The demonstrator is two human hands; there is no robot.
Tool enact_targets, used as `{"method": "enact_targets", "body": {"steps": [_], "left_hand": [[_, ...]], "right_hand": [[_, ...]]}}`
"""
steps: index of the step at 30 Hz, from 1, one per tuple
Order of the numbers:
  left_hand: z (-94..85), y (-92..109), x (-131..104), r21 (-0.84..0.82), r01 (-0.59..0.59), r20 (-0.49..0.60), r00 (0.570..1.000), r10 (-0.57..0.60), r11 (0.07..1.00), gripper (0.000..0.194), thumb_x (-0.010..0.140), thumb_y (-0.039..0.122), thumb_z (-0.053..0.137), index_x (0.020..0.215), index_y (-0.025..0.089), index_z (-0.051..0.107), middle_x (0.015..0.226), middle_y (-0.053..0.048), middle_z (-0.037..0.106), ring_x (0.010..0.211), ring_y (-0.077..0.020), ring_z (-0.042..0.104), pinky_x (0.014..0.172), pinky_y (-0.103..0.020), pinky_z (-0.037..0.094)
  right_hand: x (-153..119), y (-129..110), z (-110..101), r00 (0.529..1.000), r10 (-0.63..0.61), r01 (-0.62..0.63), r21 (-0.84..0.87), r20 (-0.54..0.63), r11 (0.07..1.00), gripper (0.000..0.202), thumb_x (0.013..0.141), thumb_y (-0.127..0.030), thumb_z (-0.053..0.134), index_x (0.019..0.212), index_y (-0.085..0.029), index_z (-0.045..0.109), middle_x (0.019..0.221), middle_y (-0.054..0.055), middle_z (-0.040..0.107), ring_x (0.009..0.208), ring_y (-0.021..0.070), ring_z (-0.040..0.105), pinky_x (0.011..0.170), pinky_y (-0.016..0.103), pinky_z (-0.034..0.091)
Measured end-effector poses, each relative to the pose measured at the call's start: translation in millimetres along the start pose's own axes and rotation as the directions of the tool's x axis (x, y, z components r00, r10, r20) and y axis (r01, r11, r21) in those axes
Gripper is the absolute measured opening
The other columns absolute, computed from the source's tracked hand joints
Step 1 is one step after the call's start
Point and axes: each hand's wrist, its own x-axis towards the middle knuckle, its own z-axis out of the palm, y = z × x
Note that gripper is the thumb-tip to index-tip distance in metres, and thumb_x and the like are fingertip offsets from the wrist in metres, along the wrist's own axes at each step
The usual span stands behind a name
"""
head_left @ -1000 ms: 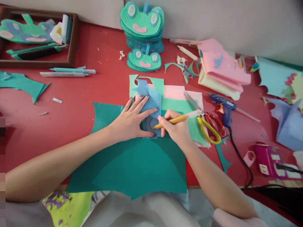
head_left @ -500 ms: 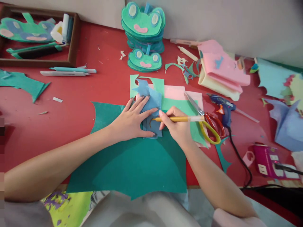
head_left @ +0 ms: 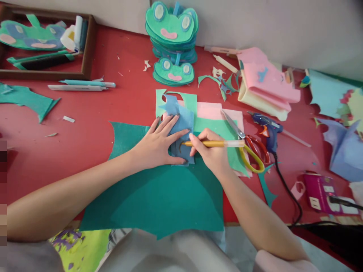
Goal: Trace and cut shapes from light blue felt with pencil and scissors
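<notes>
Tbl (head_left: pixel 127 105) red, lg felt (head_left: pixel 159 196) dk green, pen (head_left: pixel 212 143) gold.

A craft worktable, with felt scraps (head_left: pixel 224 84), scissors (head_left: pixel 241 136), a glue gun (head_left: pixel 268 126) and stacked frog faces (head_left: pixel 171 28)

The left hand (head_left: pixel 161 141) is pressing blue felt (head_left: pixel 183 121) flat while the right hand (head_left: pixel 211 149) is holding a gold pen (head_left: pixel 214 143), its tip touching the felt

From the person's head, a single view looks forward and down at arm's-length range, spanning the pale clothed lap (head_left: pixel 159 255) below, the bare left hand (head_left: pixel 155 145) and bare right hand (head_left: pixel 211 149) centrally, the flat red tabletop (head_left: pixel 124 105), and the plain greyish wall (head_left: pixel 255 24) above.
</notes>
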Motion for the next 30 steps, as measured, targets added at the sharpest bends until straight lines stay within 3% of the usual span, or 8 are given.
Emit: {"method": "enact_targets", "body": {"steps": [12,19,30], "left_hand": [[0.9,-0.3,0.1,0.019,-0.005,0.001,1.0,0.005,1.0,0.082,0.075,0.067,0.057,0.144,0.03,0.034,0.158,-0.008,0.01,0.145,-0.0344,0.006,0.116,-0.055,0.008],[1.8,-1.1,0.1,0.019,-0.005,-0.005,1.0,0.005,1.0,0.082,0.075,0.068,0.057,0.144,0.03,0.034,0.158,-0.008,0.01,0.145,-0.0342,0.005,0.116,-0.055,0.008],[1.6,-0.5,0.3,0.023,-0.005,-0.003,1.0,0.005,1.0,0.082,0.074,0.068,0.057,0.144,0.031,0.034,0.159,-0.007,0.01,0.145,-0.0344,0.006,0.116,-0.055,0.008]], "right_hand": [[0.4,1.4,0.4,0.999,-0.003,0.002,0.023,0.034,1.0,0.031,0.086,-0.032,0.06,0.06,-0.02,0.048,0.046,-0.006,0.06,0.045,0.0076,0.055,0.055,0.021,0.047],[-0.2,3.9,1.0,0.998,-0.03,0.029,-0.014,-0.059,0.999,0.031,0.087,-0.032,0.059,0.061,-0.021,0.049,0.047,-0.006,0.06,0.048,0.0087,0.057,0.058,0.023,0.048],[-1.3,4.9,0.8,0.995,-0.071,0.069,-0.039,-0.063,0.997,0.03,0.087,-0.031,0.059,0.061,-0.02,0.049,0.048,-0.006,0.06,0.048,0.0078,0.058,0.057,0.021,0.048]]}}
